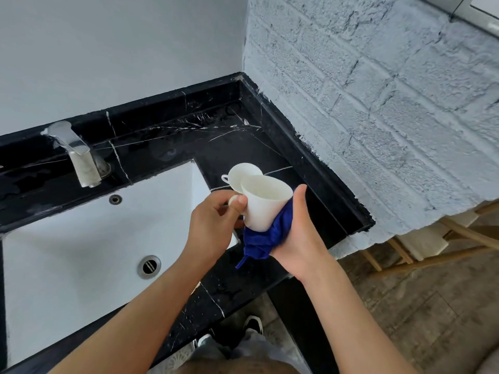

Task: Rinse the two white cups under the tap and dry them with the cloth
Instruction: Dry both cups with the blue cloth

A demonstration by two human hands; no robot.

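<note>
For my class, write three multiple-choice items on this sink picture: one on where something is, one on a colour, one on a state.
1. Where is the second white cup?
A. In the basin
B. On the black counter behind the held cup
C. Under the tap

2. What colour is the cloth?
A. Blue
B. Yellow
C. White

3. What is the tap doing?
A. Running hard
B. Dripping into a cup
C. No water shows

Answers:
1 B, it stands on the counter right of the basin.
2 A, blue cloth in the right hand against the held cup, whose handle the left hand pinches.
3 C, no stream is visible.
</note>
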